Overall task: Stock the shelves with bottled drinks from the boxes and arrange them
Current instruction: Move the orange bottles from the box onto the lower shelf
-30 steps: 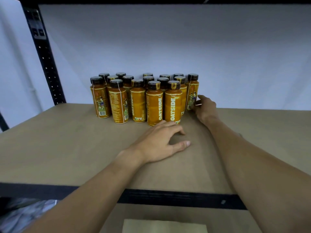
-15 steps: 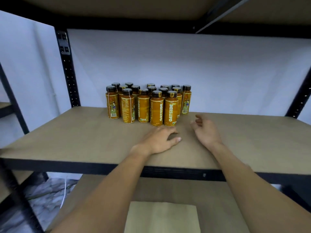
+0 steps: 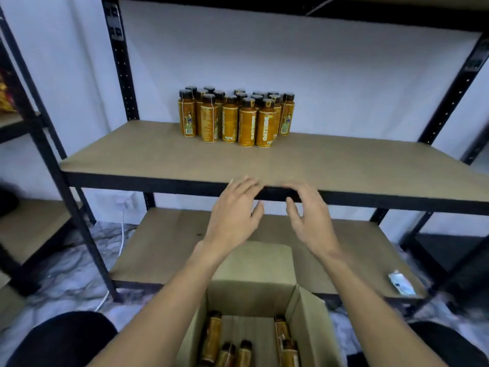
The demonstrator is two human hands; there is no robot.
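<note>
Black metal rack (image 3: 121, 64) against a white backdrop (image 3: 317, 75), marbled floor (image 3: 66, 274). Fingers (image 3: 244, 185) of the left hand (image 3: 234, 213) are loosely spread, a little bent, holding nothing. The right hand (image 3: 312, 221) is the same: curved, parted, empty. Palms face each other, near but not touching. Both hands hover above and beyond the cardboard box (image 3: 251, 290), level with the front edge of the middle shelf (image 3: 357, 168).

The box is open directly below the forearms. The boxed bottles (image 3: 211, 335) inside are orange with dark caps; they appear upright, long axis vertical, along the box's left and right walls and its near side. The box's centre is bare.

Judgement: the next pick means dropping straight down and back toward the body. The left hand is nearer the box's left-wall bottles, the right hand nearer its right-wall ones.

The stocked bottles (image 3: 235, 117) stand upright in a tight cluster well beyond the box, at the back of the middle shelf. The lower shelf (image 3: 158, 247) lies just behind the box, with a small packet (image 3: 401, 283) on it to the box's right.
</note>
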